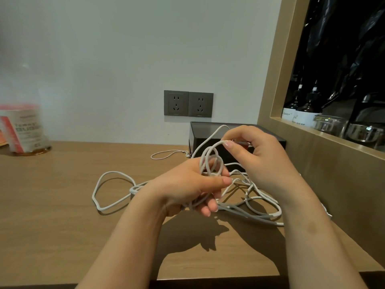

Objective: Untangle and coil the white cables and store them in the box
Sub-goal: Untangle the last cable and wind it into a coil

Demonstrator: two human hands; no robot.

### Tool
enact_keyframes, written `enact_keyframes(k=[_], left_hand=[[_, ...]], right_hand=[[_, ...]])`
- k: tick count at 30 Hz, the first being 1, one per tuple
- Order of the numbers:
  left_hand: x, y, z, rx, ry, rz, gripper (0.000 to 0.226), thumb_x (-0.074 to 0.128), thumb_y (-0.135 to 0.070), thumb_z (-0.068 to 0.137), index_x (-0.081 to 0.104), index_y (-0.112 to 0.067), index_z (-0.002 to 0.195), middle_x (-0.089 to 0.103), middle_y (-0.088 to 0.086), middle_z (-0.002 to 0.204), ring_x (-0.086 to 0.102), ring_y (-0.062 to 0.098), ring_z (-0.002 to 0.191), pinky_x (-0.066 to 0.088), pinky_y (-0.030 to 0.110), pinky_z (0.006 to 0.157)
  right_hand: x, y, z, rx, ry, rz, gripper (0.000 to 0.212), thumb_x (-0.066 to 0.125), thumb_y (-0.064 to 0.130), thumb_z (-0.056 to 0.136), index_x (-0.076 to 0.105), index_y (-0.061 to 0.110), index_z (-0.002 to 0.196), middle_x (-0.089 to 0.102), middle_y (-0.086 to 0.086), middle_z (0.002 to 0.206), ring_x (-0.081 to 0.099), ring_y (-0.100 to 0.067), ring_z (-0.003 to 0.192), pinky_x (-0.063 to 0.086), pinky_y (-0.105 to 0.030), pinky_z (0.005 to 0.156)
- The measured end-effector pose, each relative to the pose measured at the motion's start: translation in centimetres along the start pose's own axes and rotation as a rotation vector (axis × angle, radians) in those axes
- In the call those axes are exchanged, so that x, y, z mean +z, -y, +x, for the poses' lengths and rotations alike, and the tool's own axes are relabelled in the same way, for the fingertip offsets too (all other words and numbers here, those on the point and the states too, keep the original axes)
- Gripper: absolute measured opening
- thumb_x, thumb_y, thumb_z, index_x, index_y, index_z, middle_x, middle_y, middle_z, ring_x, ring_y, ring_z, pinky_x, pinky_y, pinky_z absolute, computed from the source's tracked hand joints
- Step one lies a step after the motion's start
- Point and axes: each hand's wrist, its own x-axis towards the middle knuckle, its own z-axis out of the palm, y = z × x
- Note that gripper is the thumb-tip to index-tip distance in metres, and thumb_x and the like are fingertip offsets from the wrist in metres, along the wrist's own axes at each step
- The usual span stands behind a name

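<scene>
White cables lying in a loose, smooth tangle on the wood-grain table, left hand curling around several round loops, right hand pinching one strand just above, black rectangular box sitting just behind them
</scene>
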Motion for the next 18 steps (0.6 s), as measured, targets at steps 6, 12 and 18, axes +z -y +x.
enact_keyframes(k=[6,12,18], left_hand=[[1.1,-0.2,0.4,0.032,-0.076,-0.124,0.024,0.052,-0.026,0.094,0.051,-0.015,0.072,0.046,0.001,0.048,0.052,0.011,0.044,0.059,0.041,0.067],[0.6,-0.3,0.1,0.066,-0.067,-0.256,0.037,0.051,-0.026,0.093,0.053,-0.02,0.056,0.038,-0.003,0.042,0.035,0.005,0.029,0.026,0.012,0.032],[-1.4,-0.7,-0.6,0.121,-0.175,-0.505,0.028,0.047,-0.042,0.081,0.046,-0.017,0.07,0.025,-0.007,0.038,0.022,0.001,0.023,0.017,0.005,0.032]], right_hand=[[0.6,-0.1,0.2,0.015,-0.025,0.007,0.024,0.055,0.02,0.092,0.055,0.04,0.08,0.057,0.016,0.092,0.05,0.006,0.091,0.039,-0.003,0.069],[0.6,-0.4,0.1,0.063,-0.114,0.047,0.018,0.057,0.025,0.091,0.057,0.039,0.081,0.061,0.011,0.094,0.055,0.003,0.089,0.043,-0.005,0.069],[-0.5,-1.4,-0.4,0.176,-0.301,-0.013,0.03,0.064,0.045,0.078,0.062,0.015,0.072,0.052,0.001,0.061,0.045,-0.007,0.058,0.039,-0.024,0.054]])
